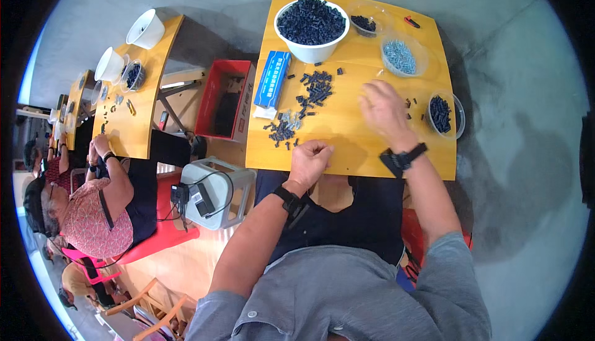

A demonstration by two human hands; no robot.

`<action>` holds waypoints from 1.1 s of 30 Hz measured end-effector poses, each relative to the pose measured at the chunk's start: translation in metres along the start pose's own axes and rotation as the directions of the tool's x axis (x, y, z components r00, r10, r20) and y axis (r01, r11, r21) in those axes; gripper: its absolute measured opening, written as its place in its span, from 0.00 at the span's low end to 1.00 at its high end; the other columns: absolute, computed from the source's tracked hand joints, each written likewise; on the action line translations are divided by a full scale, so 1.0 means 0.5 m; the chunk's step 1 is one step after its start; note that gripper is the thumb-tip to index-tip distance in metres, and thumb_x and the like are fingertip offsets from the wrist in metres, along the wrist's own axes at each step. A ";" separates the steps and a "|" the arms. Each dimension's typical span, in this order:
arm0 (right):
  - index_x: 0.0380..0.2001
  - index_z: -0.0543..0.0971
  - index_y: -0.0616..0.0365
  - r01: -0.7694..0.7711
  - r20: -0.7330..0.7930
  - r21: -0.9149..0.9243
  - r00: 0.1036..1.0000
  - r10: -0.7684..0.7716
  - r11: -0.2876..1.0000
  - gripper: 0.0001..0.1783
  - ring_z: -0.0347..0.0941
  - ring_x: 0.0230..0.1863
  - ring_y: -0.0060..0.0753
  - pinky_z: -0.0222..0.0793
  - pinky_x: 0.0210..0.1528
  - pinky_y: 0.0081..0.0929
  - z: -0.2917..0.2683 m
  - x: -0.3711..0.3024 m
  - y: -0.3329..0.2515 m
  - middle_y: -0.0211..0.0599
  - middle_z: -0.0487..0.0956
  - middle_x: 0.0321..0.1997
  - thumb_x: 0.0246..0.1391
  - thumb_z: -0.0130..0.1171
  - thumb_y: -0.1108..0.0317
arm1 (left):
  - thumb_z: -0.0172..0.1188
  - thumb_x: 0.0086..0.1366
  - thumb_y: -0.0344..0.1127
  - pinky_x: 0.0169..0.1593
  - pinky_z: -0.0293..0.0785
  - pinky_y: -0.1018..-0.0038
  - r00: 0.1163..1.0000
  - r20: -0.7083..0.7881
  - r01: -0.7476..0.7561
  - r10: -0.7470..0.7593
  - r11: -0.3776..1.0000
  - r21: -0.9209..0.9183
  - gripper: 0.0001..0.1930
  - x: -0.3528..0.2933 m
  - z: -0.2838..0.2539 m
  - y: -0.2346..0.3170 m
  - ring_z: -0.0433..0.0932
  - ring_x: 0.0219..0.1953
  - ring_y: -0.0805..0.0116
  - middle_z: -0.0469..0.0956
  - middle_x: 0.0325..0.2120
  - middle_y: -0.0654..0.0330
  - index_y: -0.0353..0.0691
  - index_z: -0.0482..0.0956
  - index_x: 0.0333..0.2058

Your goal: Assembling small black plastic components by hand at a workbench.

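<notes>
My left hand (pixel 310 162) rests at the table's front edge, its fingers closed in a pinch; what they hold, if anything, is hidden. Over the table to its right, my right hand (pixel 385 113) is smeared by motion, so its fingers do not show clearly. Left of centre lies a loose pile of small black plastic pieces (pixel 318 88). Nearer to my left hand are a few silver screws (pixel 290 119) and more short black pieces (pixel 282 132). Beyond my right hand stands a clear tub of silvery screws (pixel 399 57). A clear tub of black pieces (pixel 440 114) sits at the right edge.
A white bucket (pixel 312 53) heaped with black pieces stands at the back, beside a small clear tub (pixel 364 23). A blue box (pixel 273 80) lies at the left edge, a red-black tool (pixel 411 22) far right. Left are a red crate (pixel 214 99), a grey stool (pixel 217 192) and co-workers.
</notes>
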State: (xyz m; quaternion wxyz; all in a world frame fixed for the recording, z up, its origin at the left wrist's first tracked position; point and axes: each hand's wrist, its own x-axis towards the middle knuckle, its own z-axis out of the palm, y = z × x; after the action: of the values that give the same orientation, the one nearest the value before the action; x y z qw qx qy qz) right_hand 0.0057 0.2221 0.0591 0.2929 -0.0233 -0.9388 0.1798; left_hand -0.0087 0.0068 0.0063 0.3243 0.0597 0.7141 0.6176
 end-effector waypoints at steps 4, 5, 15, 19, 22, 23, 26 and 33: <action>0.35 0.76 0.63 0.051 0.111 0.067 0.992 -0.058 0.996 0.15 0.70 0.47 0.49 0.67 0.49 0.41 0.100 0.048 -0.029 0.46 0.75 0.42 0.47 0.60 0.64 | 0.60 0.59 0.32 0.24 0.70 0.80 1.000 -0.023 0.008 -0.007 0.999 0.053 0.09 -0.003 0.008 0.005 0.73 0.19 0.78 0.77 0.17 0.62 0.30 0.79 0.27; 0.35 0.76 0.63 0.055 0.109 0.070 0.992 -0.062 0.996 0.15 0.70 0.47 0.49 0.67 0.49 0.41 0.117 0.054 -0.034 0.46 0.75 0.42 0.47 0.60 0.64 | 0.61 0.59 0.33 0.24 0.70 0.80 1.000 -0.022 0.003 -0.002 0.999 0.049 0.09 -0.004 0.007 0.003 0.73 0.19 0.79 0.77 0.18 0.62 0.31 0.78 0.27; 0.46 0.74 0.69 -0.039 0.133 -0.091 0.990 0.051 0.995 0.36 0.60 0.58 0.60 0.56 0.60 0.47 0.202 0.072 -0.025 0.63 0.67 0.55 0.49 0.58 0.44 | 0.61 0.59 0.32 0.23 0.70 0.79 0.998 -0.029 -0.047 0.049 0.996 0.082 0.08 -0.009 0.005 0.001 0.73 0.19 0.78 0.77 0.17 0.62 0.32 0.79 0.27; 0.47 0.74 0.69 -0.001 0.146 -0.044 0.989 0.007 0.999 0.38 0.59 0.58 0.61 0.54 0.60 0.49 0.208 0.072 -0.030 0.63 0.67 0.55 0.48 0.58 0.41 | 0.61 0.59 0.33 0.23 0.70 0.79 0.999 -0.015 -0.039 0.041 0.996 0.078 0.08 -0.007 0.004 -0.002 0.73 0.19 0.78 0.76 0.17 0.62 0.32 0.78 0.28; 0.46 0.74 0.66 0.012 0.101 -0.075 0.995 -0.005 0.997 0.38 0.60 0.57 0.60 0.53 0.59 0.52 0.218 0.070 -0.032 0.60 0.68 0.55 0.46 0.59 0.40 | 0.61 0.59 0.33 0.23 0.70 0.79 0.998 -0.007 -0.057 0.058 0.996 0.070 0.08 -0.005 0.006 -0.007 0.72 0.18 0.78 0.76 0.17 0.62 0.32 0.78 0.28; 0.46 0.74 0.66 0.012 0.102 -0.076 0.995 -0.004 0.997 0.38 0.60 0.57 0.60 0.53 0.59 0.52 0.220 0.069 -0.033 0.60 0.68 0.55 0.46 0.59 0.40 | 0.61 0.59 0.33 0.22 0.69 0.79 0.998 -0.003 -0.055 0.055 0.996 0.065 0.08 -0.004 0.006 -0.007 0.72 0.18 0.78 0.76 0.17 0.62 0.32 0.78 0.28; 0.46 0.75 0.64 0.028 0.104 -0.038 0.994 -0.024 0.999 0.37 0.60 0.56 0.59 0.54 0.58 0.52 0.218 0.074 -0.047 0.58 0.69 0.53 0.45 0.59 0.40 | 0.61 0.59 0.33 0.20 0.69 0.79 1.000 0.009 -0.027 0.027 0.996 0.087 0.08 -0.003 0.001 -0.005 0.72 0.18 0.79 0.76 0.17 0.62 0.33 0.78 0.29; 0.45 0.76 0.61 -0.020 0.163 -0.080 0.986 0.033 0.997 0.34 0.60 0.57 0.54 0.55 0.54 0.51 0.226 0.087 -0.070 0.55 0.69 0.53 0.45 0.59 0.42 | 0.60 0.60 0.33 0.18 0.68 0.79 1.000 0.024 -0.020 0.019 0.998 0.062 0.08 -0.003 0.004 -0.002 0.71 0.16 0.79 0.76 0.18 0.61 0.33 0.79 0.30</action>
State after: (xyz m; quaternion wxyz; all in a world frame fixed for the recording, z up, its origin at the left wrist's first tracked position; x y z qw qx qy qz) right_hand -0.0911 0.1591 0.0085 0.2110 -0.0321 -0.9656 0.1484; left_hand -0.0060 0.0076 0.0058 0.3244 0.0838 0.7286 0.5973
